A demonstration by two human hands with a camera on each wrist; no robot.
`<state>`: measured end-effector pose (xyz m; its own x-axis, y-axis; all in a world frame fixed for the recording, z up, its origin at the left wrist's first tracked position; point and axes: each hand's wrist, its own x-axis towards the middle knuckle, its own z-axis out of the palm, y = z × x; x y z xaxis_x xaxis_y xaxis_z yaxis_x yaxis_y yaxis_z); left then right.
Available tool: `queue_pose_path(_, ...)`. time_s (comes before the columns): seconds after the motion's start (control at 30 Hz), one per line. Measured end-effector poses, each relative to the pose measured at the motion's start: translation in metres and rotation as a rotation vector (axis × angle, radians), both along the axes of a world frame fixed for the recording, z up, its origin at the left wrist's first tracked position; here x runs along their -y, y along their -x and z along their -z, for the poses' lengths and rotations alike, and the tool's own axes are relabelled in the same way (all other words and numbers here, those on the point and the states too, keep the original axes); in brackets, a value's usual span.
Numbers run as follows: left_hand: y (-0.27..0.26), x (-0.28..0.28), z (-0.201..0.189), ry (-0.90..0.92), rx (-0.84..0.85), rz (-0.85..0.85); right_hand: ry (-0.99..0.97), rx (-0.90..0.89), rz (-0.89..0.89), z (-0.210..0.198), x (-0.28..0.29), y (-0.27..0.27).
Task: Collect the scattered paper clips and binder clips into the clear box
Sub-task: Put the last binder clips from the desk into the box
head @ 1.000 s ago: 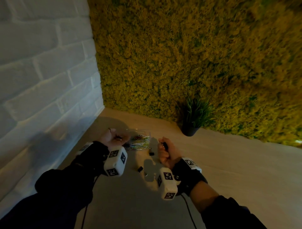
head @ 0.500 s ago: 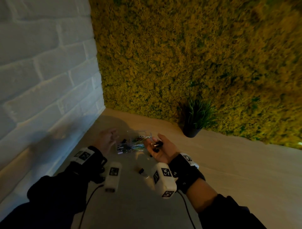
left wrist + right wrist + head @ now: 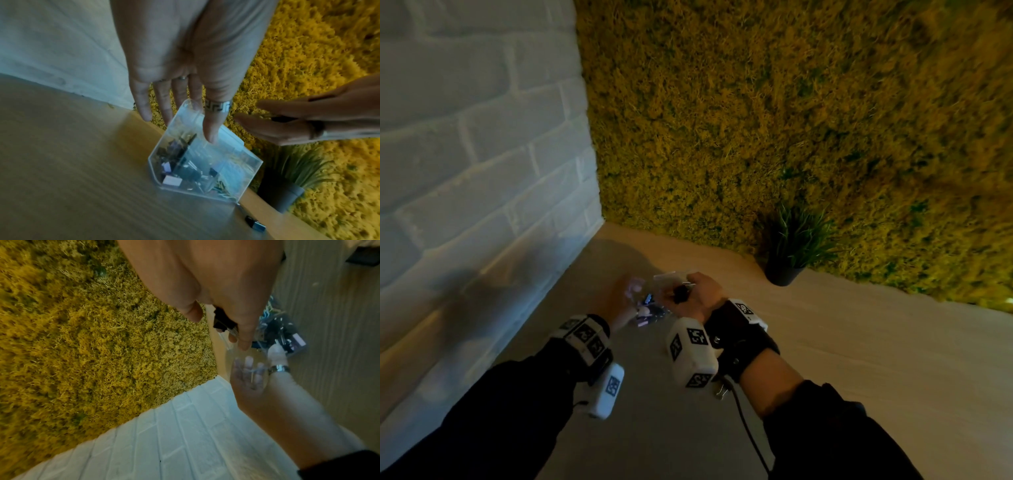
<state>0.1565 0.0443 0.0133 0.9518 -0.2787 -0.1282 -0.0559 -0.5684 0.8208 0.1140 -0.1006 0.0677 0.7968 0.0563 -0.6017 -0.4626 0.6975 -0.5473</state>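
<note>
The clear box (image 3: 654, 305) stands on the wooden table between my hands, with several binder clips and coloured paper clips (image 3: 180, 175) in it. My right hand (image 3: 690, 291) hovers at the box's right rim and pinches a black binder clip (image 3: 681, 293), which the right wrist view shows under the fingers (image 3: 223, 319). My left hand (image 3: 628, 291) is at the box's left side with straight fingers (image 3: 209, 129), the index fingertip over the box wall. It holds nothing. A loose binder clip (image 3: 722, 394) lies on the table beneath my right wrist.
A small dark pot with a grass plant (image 3: 784, 270) stands behind and to the right of the box. A white brick wall (image 3: 482, 171) runs along the left, and a yellow moss wall (image 3: 791, 120) closes the back. The table (image 3: 859, 342) stretches to the right.
My right hand has turned over and moved onto the box with the black binder clip. My left hand has come in closer to the box's left side.
</note>
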Motion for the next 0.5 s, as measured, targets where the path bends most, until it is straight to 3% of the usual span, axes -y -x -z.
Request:
queue_pose_path(0.2, 0.024, 0.006, 0.012, 0.058, 0.033, 0.035, 0.129, -0.08, -0.035, 0.005, -0.007, 0.005)
queue_pose_path(0.33, 0.027, -0.002, 0.009, 0.213, -0.095, 0.114, 0.18, -0.053, -0.127, 0.003, 0.002, 0.02)
queue_pose_path(0.4, 0.025, -0.012, -0.001, 0.335, -0.145, 0.031, 0.151, 0.015, -0.131, 0.002, 0.009, 0.028)
queue_pose_path(0.5, 0.012, -0.045, -0.011, 0.288, -0.021, -0.068, 0.096, 0.105, -0.127, 0.003, 0.028, 0.034)
